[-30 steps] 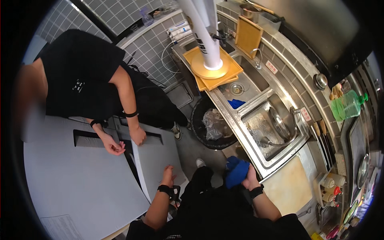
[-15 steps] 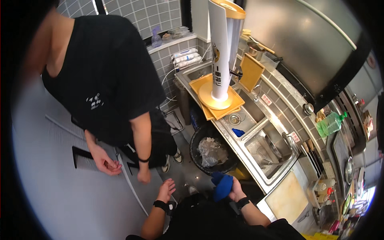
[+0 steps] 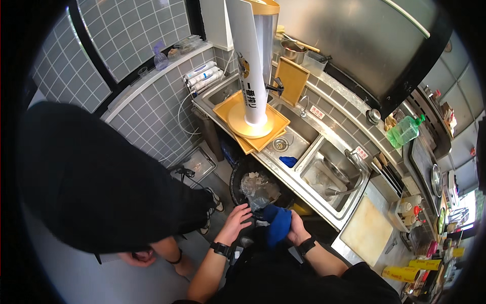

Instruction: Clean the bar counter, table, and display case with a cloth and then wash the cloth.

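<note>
My right hand (image 3: pixel 298 230) is closed around a bunched dark-blue cloth (image 3: pixel 277 225), which hangs in front of my body. The cloth hides part of my fingers. To its left, my left hand (image 3: pixel 235 223) is raised and empty, its fingers apart and not touching the cloth. Just beyond both hands stands a black bin (image 3: pixel 234 185) holding a clear plastic bag and crumpled waste (image 3: pixel 260 190). A second piece of blue cloth (image 3: pixel 288 161) lies by the sink basins, on the counter's right.
A co-worker in black (image 3: pixel 101 187) bends down close on my left. The steel sink (image 3: pixel 331 185) runs along the right, with a tall drink dispenser (image 3: pixel 255 86) on yellow trays (image 3: pixel 225 107). Nearer me lies a cutting board (image 3: pixel 367 230). A green bottle (image 3: pixel 403 131) stands on the ledge.
The co-worker has bent down from standing. My left hand has moved up and right, nearer the blue cloth, which my right hand still holds. The view has shifted.
</note>
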`<state>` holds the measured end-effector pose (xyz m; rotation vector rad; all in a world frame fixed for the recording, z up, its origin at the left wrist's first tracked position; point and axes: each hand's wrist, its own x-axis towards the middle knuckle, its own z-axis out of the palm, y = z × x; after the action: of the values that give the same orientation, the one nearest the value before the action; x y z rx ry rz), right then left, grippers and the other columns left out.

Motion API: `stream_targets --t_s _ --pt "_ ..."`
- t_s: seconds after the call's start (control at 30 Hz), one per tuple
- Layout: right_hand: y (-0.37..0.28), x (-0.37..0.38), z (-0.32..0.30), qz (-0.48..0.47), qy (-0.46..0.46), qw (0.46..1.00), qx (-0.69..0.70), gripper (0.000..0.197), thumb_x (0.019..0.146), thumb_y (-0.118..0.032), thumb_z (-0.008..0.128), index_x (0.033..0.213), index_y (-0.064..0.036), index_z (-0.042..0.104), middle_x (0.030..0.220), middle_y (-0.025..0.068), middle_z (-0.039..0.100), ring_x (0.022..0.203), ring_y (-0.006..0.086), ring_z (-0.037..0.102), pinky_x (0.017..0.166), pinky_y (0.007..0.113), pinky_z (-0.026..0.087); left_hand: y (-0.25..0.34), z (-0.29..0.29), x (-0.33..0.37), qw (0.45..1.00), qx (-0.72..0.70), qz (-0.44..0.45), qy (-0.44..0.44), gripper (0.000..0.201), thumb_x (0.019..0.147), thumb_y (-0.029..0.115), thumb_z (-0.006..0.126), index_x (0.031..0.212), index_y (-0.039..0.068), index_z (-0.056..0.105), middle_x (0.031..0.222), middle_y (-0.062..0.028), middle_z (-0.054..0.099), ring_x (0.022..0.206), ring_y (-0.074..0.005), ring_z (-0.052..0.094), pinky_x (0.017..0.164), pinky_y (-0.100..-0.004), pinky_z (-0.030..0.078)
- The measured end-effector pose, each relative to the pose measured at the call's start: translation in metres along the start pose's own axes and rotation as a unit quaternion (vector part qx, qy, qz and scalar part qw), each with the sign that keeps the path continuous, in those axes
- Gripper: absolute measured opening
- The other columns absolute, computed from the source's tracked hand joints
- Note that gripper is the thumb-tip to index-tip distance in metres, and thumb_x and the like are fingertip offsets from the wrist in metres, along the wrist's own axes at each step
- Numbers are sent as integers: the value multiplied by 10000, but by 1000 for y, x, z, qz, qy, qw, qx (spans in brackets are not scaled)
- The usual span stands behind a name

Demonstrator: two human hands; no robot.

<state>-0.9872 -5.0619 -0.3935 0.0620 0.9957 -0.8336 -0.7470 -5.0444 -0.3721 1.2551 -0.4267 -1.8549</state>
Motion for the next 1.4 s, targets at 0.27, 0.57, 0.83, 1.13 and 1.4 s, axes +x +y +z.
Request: stream_targets --t_s 0.27,0.57,0.83,1.13,1.4 --pt "-44 16 -19 -42 11 999 27 290 998 -285 439 973 -77 639 943 47 674 876 200 634 861 358 525 10 -58 54 988 -70 44 132 459 962 278 519 1338 23 455 1325 -190 545 1218 -329 552 997 -479 469" --pt "-110 47 -98 -24 -2 999 40 490 1037 -417 314 1250 -54 565 1187 118 640 1087 279 611 956 445 513 5 -104 61 938 -94 19 332 402 957 241 503 1308 46 480 1202 -157 599 1062 -301 622 901 -442 526" --pt "-141 39 -71 -37 -58 997 30 559 1015 -395 277 1356 -14 501 1320 179 586 1181 354 574 982 577 468 -50 -134 96 891 -63 -36 447 236 856 233 556 1073 139 563 1002 -55 512 911 -203 500 783 -396 474" --pt "-158 41 -71 -52 -48 997 -42 590 985 -378 295 1373 18 496 1331 187 584 1198 340 570 1023 486 462 -96 -162 150 811 -259 -27 524 323 868 265 549 1128 76 583 1051 -122 573 951 -306 558 805 -556 479" --pt "-183 16 -16 -117 -41 991 -55 610 979 -406 279 1367 3 512 1346 192 579 1228 342 556 1034 521 435 -143 -258 132 752 -445 88 479 604 933 305 440 1458 56 275 1394 -202 383 1149 -386 485 852 -594 500"
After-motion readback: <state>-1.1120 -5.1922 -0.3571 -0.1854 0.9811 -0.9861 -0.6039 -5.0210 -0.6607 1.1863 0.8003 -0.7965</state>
